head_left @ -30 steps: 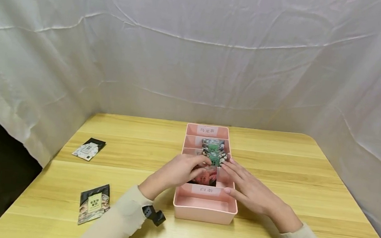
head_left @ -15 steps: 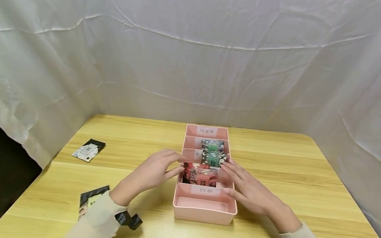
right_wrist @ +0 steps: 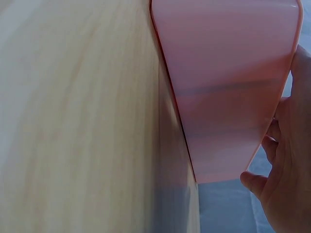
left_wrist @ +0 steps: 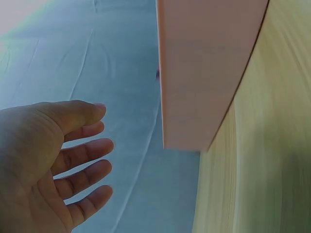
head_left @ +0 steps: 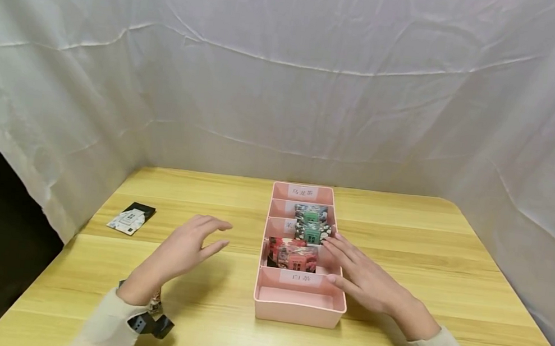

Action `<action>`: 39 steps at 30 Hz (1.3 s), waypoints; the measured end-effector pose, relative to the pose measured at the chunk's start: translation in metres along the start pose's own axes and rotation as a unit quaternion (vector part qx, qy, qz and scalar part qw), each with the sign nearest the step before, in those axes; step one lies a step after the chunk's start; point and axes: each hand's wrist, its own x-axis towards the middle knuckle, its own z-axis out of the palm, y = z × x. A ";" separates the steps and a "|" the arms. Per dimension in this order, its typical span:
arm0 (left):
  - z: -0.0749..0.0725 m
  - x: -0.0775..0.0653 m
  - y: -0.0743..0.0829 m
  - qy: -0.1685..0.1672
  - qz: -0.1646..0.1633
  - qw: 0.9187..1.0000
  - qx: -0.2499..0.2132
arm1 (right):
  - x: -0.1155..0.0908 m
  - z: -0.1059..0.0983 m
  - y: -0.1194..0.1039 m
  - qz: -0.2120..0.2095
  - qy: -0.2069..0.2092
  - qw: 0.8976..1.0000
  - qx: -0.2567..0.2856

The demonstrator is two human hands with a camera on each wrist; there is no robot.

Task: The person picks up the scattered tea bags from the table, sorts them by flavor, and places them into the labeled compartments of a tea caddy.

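A long pink divided box (head_left: 299, 314) stands mid-table with labelled compartments. Red tea packets (head_left: 296, 258) lie in its second compartment from the front; behind them are a green-and-white packet (head_left: 313, 233) and, one compartment farther back, a blue-green packet (head_left: 311, 213). My left hand (head_left: 183, 247) hovers left of the box, holding nothing, its fingers loosely bent and apart from the thumb. The left wrist view shows that hand (left_wrist: 53, 160) away from the box's side wall (left_wrist: 204, 73). My right hand (head_left: 365, 275) rests along the right rim, fingers extended, thumb near the front divider.
A black-and-white packet (head_left: 131, 218) lies at the table's far left. Another dark packet (head_left: 156, 302) is mostly hidden beneath my left wrist. The wooden table (head_left: 440, 269) reaches back to a pale hanging curtain (head_left: 314, 109).
My left hand has let go of the red packets, left the box and moved left and toward me, with its forearm now covering the near packet. The right hand has stayed at the rim.
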 end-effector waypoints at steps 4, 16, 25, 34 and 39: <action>-0.005 -0.005 -0.020 -0.001 -0.038 0.999 -0.012 | 0.000 0.000 0.000 0.001 -0.001 1.000 0.002; -0.014 -0.017 -0.085 -0.012 -0.135 0.991 -0.011 | 0.000 -0.001 0.001 0.004 -0.003 1.000 0.004; -0.022 -0.037 -0.133 -0.019 -0.199 0.980 -0.015 | 0.000 0.000 0.001 0.001 -0.001 1.000 0.006; -0.018 -0.056 -0.167 0.009 -0.255 0.967 -0.005 | 0.001 0.001 0.003 0.001 0.001 1.000 0.005; -0.012 -0.063 -0.177 0.038 -0.291 0.956 -0.014 | 0.001 0.002 0.003 0.003 0.003 1.000 0.007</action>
